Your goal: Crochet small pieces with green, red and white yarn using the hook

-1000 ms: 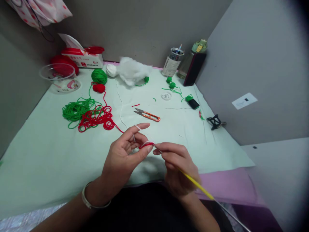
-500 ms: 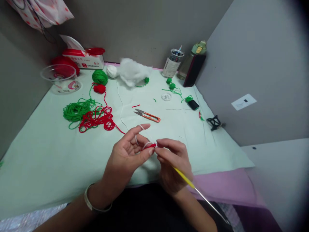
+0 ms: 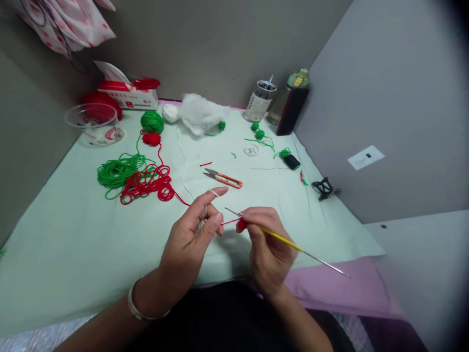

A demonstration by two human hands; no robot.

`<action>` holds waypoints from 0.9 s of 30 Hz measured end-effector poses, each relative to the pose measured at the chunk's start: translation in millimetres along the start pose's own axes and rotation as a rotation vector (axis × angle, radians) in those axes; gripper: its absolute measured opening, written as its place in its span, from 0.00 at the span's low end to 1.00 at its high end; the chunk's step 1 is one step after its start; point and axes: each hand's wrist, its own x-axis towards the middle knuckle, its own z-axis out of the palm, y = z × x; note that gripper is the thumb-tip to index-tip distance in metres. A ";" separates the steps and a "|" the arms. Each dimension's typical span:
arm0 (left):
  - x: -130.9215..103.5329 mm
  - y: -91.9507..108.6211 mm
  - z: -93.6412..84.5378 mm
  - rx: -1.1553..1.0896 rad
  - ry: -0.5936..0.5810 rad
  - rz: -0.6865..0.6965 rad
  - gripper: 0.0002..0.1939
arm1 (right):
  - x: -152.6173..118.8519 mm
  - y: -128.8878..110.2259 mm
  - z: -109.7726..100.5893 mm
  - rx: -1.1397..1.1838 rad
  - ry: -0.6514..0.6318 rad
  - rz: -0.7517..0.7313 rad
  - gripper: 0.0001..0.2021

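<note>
The small red piece [image 3: 241, 225] is just left of the right hand [image 3: 273, 244], above the near middle of the table [image 3: 91, 264], held under that hand's fingertips. The right grip pinches the hook [image 3: 282, 238] as well; its bare metal tip points left and far, past the fingers, and its yellow handle slants right and near. A red strand [image 3: 230, 222] runs straight and taut from the piece to the left hand [image 3: 190, 239], whose thumb and a finger seem to pinch it. White yarn [image 3: 214, 193] loops over the left forefinger, which is stretched out.

The step in hand looks like crochet with two colours, at a point of pulling the red strand snug rather than forming a stitch. The next move, I judge, calls for an even pull on the red, the white kept in order on the forefinger, and the hook tip free to catch yarn.

Beyond the hands lie the snips [image 3: 224, 179]. To the left, the red tangle [image 3: 146, 185] overlaps the green tangle [image 3: 119, 172]. Farther off are the red ball [image 3: 151, 139], green ball [image 3: 152, 122], white ball [image 3: 170, 113] and fluffy stuffing [image 3: 200, 115].
</note>
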 end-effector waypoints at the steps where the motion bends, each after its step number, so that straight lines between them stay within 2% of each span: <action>1: -0.6 0.5 0.6 0.006 0.025 0.010 0.18 | 0.4 0.0 0.8 -0.004 0.000 -0.006 0.14; 4: -1.6 3.4 4.0 -0.047 0.098 0.044 0.18 | 0.2 0.2 2.3 -0.023 -0.014 -0.014 0.14; 7: -1.1 4.9 7.4 -0.189 0.123 0.045 0.19 | -2.4 0.5 3.0 -0.033 -0.017 -0.019 0.14; 13: 4.0 10.5 9.6 -0.401 0.091 -0.017 0.11 | -7.3 -3.7 6.8 -0.077 0.009 -0.031 0.15; 18: 4.7 20.8 6.7 -0.502 -0.022 -0.132 0.08 | -6.5 -7.7 8.4 -0.098 -0.001 -0.078 0.17; 21: 3.6 19.8 2.9 -0.402 -0.013 -0.069 0.09 | -6.5 -7.4 8.1 -0.079 0.007 -0.056 0.17; 24: 2.2 14.3 1.2 -0.177 0.072 0.029 0.17 | -7.1 -6.3 8.0 -0.068 0.027 -0.042 0.17; 27: 1.1 9.1 2.2 0.041 0.068 0.087 0.20 | -8.1 -5.6 8.1 -0.068 0.021 -0.049 0.17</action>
